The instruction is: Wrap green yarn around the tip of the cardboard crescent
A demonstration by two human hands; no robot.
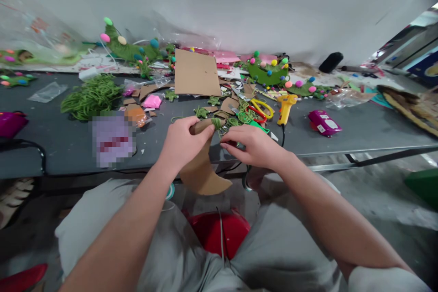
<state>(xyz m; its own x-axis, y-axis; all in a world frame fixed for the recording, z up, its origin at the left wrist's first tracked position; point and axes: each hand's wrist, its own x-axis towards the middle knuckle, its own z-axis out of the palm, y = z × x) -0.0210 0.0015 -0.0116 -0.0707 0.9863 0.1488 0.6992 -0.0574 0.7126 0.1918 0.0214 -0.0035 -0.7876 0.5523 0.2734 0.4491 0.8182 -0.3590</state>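
Note:
A crescent-shaped cardboard cutout (pixel 201 171) hangs over the table's front edge, its upper tip wrapped in green yarn (pixel 217 123). My left hand (pixel 185 139) is closed around that upper part, thumb lying near the wrapped turns. Just right of the tip, my right hand (pixel 251 143) has its fingers pinched together, with a strand of green yarn beside the fingertips. Whether the strand runs between those fingers is hard to see. Loose loops of green yarn (pixel 243 116) lie behind my right hand.
On the grey table (pixel 301 141) are a yellow glue gun (pixel 285 107), scissors with yellow handles (pixel 263 108), a green yarn heap (pixel 94 96), a cardboard sheet (pixel 197 73) and purple packets (pixel 324 123). Yarn-covered crescents (pixel 268 72) with coloured pompoms stand along the wall. A red stool (pixel 219 232) is beneath me.

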